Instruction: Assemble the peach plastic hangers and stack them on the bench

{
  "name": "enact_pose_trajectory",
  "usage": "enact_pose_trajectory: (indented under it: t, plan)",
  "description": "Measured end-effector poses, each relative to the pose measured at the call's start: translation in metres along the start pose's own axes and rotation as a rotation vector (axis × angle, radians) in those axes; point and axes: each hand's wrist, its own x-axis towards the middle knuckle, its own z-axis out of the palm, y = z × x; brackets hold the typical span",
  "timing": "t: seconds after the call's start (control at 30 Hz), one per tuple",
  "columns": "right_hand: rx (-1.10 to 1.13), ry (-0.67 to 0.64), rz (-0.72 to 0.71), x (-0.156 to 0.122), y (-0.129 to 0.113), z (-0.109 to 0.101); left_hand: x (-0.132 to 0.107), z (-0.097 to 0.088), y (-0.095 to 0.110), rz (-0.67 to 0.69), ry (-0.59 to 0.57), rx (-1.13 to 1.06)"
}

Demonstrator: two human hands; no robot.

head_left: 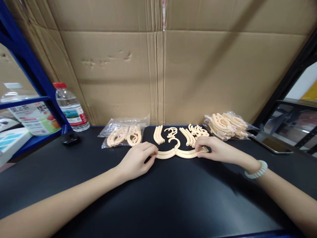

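Note:
A beige plastic clothes hanger (166,154) lies in the middle of the black table, its hook pointing away from me and its two curved arms spread left and right. My left hand (139,158) pinches the left arm's end between thumb and fingers. At the opposite end, my right hand (212,149) has its fingers closed round the right arm. Just behind the hanger are loose curved arm pieces (158,135) on the left, more arm pieces (187,137) on the right, a few loose hooks (171,132) between them, and a pile of small hooks (198,131).
Clear plastic bags of beige parts lie at the back left (121,136) and back right (226,125). A water bottle (71,109), a black computer mouse (70,138) and a blue shelf frame (26,59) are on the left. A phone-like flat object (273,145) lies right. Cardboard (111,72) stands behind.

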Motion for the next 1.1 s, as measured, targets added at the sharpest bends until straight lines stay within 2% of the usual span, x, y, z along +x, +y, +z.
enact_pose_trajectory:
  t: [0.7, 0.8, 0.93, 1.03, 1.1]
  plan:
    - [-0.006, -0.006, 0.005, 0.001, -0.001, -0.002, 0.001, 0.001, 0.000, -0.016, -0.004, -0.005]
    - [-0.007, 0.017, 0.011, 0.000, -0.002, -0.005, 0.002, -0.002, -0.001, -0.060, 0.019, -0.047]
    - [0.009, 0.105, -0.003, 0.001, -0.002, -0.008, 0.009, -0.010, -0.004, -0.189, 0.019, -0.078]
    - [-0.034, 0.170, -0.002, 0.015, -0.002, -0.009, 0.024, -0.013, -0.013, -0.245, -0.034, -0.063]
    - [-0.120, 0.172, 0.004, 0.034, -0.002, -0.008, 0.037, -0.011, -0.022, -0.267, -0.071, -0.042]
